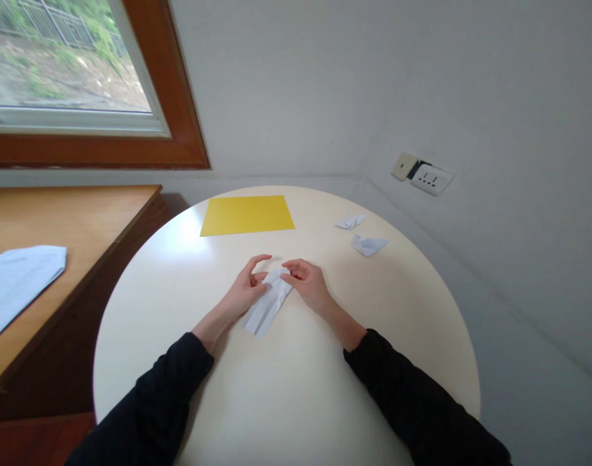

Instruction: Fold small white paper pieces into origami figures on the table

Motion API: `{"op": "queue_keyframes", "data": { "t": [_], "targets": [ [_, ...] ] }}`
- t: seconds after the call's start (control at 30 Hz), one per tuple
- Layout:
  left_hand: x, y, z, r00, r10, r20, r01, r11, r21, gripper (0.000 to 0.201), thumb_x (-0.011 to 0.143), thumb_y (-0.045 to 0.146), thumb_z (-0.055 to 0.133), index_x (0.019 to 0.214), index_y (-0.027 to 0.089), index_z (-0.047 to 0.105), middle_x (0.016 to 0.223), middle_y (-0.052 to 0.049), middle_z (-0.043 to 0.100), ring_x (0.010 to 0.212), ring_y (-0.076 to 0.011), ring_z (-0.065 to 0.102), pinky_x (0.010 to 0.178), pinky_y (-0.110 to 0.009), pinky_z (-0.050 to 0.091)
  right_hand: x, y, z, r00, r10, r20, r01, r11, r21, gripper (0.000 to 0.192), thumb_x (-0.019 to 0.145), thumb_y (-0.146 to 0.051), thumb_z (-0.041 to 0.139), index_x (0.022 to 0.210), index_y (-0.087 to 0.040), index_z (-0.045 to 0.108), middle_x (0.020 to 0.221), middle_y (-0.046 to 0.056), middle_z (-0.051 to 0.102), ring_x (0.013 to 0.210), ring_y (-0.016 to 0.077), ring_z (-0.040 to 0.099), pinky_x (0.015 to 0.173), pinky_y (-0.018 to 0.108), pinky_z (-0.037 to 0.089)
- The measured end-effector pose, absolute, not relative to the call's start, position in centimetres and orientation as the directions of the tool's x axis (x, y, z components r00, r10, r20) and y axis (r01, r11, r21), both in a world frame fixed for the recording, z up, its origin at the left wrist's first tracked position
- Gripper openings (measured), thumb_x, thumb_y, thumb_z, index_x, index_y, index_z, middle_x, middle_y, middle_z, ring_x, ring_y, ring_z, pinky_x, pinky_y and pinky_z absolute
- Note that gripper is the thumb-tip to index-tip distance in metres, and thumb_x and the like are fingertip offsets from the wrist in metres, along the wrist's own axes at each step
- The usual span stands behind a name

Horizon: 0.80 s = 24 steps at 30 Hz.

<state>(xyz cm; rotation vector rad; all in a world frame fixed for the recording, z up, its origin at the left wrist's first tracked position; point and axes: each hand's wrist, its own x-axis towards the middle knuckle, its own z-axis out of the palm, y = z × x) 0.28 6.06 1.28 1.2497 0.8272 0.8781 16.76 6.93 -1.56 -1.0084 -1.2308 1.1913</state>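
Paper (pixel 269 299), white and creased, is pinched by right fingers (pixel 300 266) and, seemingly, left fingers (pixel 253 261)

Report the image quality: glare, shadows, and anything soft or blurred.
Head view: bright glare whitens the round table near the yellow sheet's lower left corner; head view again: a soft shadow lies beside the left sleeve; same head view: the scene outside the window looks soft, while the white paper in the hands shows clear folds.
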Motion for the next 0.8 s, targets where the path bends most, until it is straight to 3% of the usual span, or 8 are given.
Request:
{"op": "queue_keyframes", "data": {
  "t": [0.1, 0.2, 0.33, 0.8],
  "targets": [
    [0.3, 6.1, 1.1, 0.378, 0.925, -0.044, -0.030, 0.060, 0.998, 0.051, 0.069, 0.027, 0.064, 0.116, 0.018, 0.045, 0.073, -0.001, 0.065, 0.051, -0.0096, 0.052, 0.045, -0.018, 0.035, 16.7, 6.7, -1.6, -0.044, 0.992, 0.120, -0.075, 0.117, -0.990, 0.024, 0.059, -0.034, 0.074, 0.072, -0.018, 0.062, 0.065, 0.000, 0.064, 0.060, 0.0142, 0.058, 0.057, 0.026, 0.044],
    [0.6, 6.1, 0.9, 0.263, 0.965, 0.005, 0.089, -0.029, 0.996, 0.036, 0.070, 0.041, 0.066, 0.094, 0.014, 0.060, 0.065, -0.001, 0.061, 0.053, -0.0106, 0.050, 0.047, -0.020, 0.035, 16.6, 6.5, -1.6, -0.059, 0.988, 0.146, -0.054, 0.143, -0.988, 0.022, 0.060, -0.036, 0.074, 0.067, -0.018, 0.063, 0.065, 0.001, 0.064, 0.060, 0.0151, 0.058, 0.058, 0.027, 0.045],
    [0.9, 6.1, 0.3, 0.224, 0.974, 0.041, 0.129, -0.072, 0.989, 0.033, 0.069, 0.046, 0.065, 0.068, 0.014, 0.060, 0.059, 0.001, 0.056, 0.051, -0.0094, 0.045, 0.046, -0.021, 0.031, 16.6, 6.5, -1.5, -0.058, 0.980, 0.193, -0.013, 0.192, -0.981, 0.019, 0.064, -0.037, 0.071, 0.066, -0.019, 0.066, 0.066, 0.002, 0.066, 0.063, 0.0161, 0.058, 0.062, 0.029, 0.045],
    [0.9, 6.5, -0.3, 0.202, 0.976, 0.082, 0.148, -0.113, 0.982, 0.026, 0.068, 0.038, 0.063, 0.062, 0.016, 0.052, 0.056, 0.003, 0.051, 0.050, -0.0088, 0.043, 0.046, -0.021, 0.031, 17.6, 7.0, -0.8, -0.133, 0.979, 0.152, 0.028, 0.157, -0.987, 0.029, 0.070, -0.043, 0.064, 0.056, -0.018, 0.060, 0.055, -0.002, 0.054, 0.057, 0.0122, 0.047, 0.057, 0.026, 0.037]
  ]
}}
